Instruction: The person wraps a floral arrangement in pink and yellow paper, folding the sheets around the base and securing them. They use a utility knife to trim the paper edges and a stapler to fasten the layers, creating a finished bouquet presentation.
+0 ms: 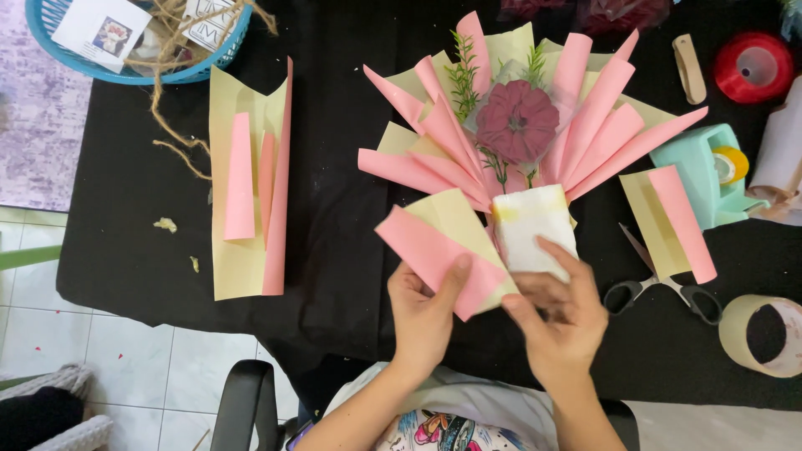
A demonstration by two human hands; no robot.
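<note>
Right, black tablecloth [334, 167] covers the whole work surface, and on it sits the bouquet [518, 142]: a fan of pink and pale-yellow folded paper around a dark red flower [517, 121] with green sprigs, its stem end wrapped in white tissue [535, 230]. Off to the left lies a stack of folded paper sheets [249, 188], yellow with pink strips, well apart from the bouquet. One more folded piece [668, 221] rests to the right, touching the mint tape dispenser [702, 171]. Scissors [660, 284] lie just beside that piece. A blue basket [134, 42] with twine sits at the top left corner. Now the left hand [422, 313] is pinched on a folded paper piece [443, 246], thumb on top, holding it against the bouquet's lower left. The right hand [560, 313] has fingers spread, fingertips touching the tissue's lower edge, gripping nothing.
</note>
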